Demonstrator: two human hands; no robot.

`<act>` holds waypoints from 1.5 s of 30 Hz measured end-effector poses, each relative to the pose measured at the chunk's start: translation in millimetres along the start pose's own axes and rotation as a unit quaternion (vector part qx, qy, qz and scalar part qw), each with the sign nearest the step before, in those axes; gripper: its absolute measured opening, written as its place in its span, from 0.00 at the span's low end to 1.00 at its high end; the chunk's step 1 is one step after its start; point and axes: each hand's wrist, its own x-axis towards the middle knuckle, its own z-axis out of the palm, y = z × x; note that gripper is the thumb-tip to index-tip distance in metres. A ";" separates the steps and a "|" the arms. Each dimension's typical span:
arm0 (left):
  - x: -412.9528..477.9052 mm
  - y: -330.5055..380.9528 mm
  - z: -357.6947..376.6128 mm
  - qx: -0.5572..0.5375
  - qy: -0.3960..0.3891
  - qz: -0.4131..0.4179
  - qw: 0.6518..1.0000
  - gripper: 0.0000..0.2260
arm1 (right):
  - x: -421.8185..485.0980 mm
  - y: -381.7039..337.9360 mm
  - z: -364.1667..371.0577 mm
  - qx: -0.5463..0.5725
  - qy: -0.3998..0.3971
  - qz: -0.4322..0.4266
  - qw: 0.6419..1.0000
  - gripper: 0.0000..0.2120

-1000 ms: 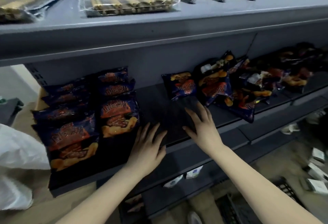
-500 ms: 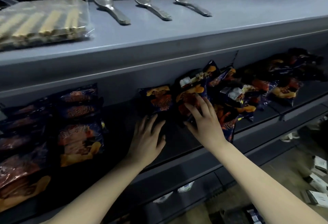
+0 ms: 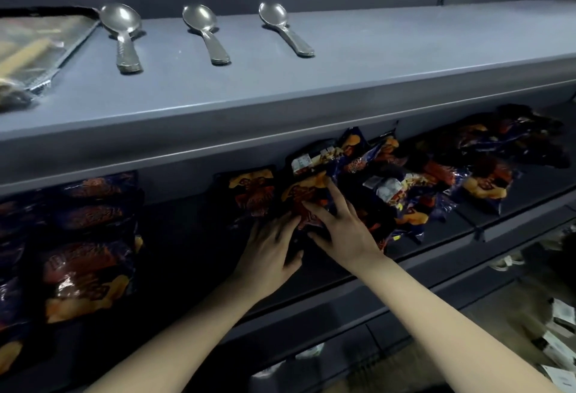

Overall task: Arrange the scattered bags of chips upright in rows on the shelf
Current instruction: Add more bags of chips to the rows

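Observation:
Dark blue chip bags with orange and red print fill the middle shelf [image 3: 193, 236]. On the left, several bags [image 3: 84, 271] stand in rows. On the right lies a jumbled pile [image 3: 436, 180] of the same bags. One bag [image 3: 254, 193] stands alone beside the pile. Both hands reach the pile's left end. My right hand [image 3: 339, 227] lies with spread fingers on a chip bag [image 3: 304, 193]. My left hand [image 3: 271, 249] touches that bag's lower left edge, fingers loosely spread. Whether either hand grips the bag is unclear.
The grey upper shelf [image 3: 343, 81] overhangs the chips; three metal spoons [image 3: 204, 31] and a clear pack of sticks [image 3: 34, 49] lie on it. Lower shelves hold small white items [image 3: 561, 339]. Bare shelf shows between the rows and the pile.
Both hands have moved forward and right, from the bare shelf onto the left end of the pile. The camera has swung right, so the rows have shifted left.

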 end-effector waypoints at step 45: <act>-167.8 -104.1 -165.9 0.075 -0.063 -0.052 0.994 0.48 | 10.3 -200.3 48.5 0.207 0.099 -0.495 0.838 0.11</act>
